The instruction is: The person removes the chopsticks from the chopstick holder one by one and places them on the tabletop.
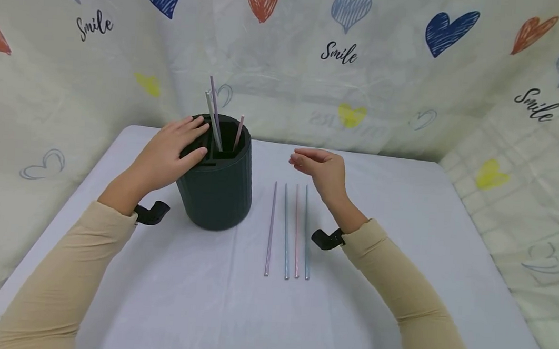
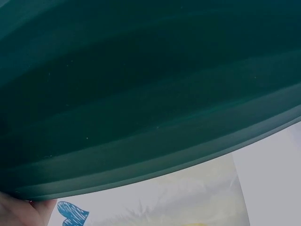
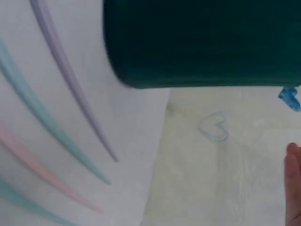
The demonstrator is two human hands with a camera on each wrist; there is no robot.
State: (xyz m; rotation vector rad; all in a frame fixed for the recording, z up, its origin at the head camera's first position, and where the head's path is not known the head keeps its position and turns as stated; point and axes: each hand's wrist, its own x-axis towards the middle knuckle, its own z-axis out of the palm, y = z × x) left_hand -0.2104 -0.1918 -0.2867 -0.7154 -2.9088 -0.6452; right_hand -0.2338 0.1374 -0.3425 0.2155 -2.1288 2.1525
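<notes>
A dark green ribbed desk organizer with divided compartments stands upright on the table. My left hand rests over its left rim, fingers spread and fairly straight, thumb lying across the divider. Three thin sticks lean in one open compartment: a silver one, a purple one and a pink one. My right hand hovers right of the organizer with loosely bent fingers and nothing visible in them. Just below it lie several straw-like sticks side by side, including a lilac one and a pink one.
A white cloth covers the table. Behind it hangs a pale curtain printed with hearts and "Smile" lettering, close beyond the organizer. Black wrist cameras sit under the left and right wrists.
</notes>
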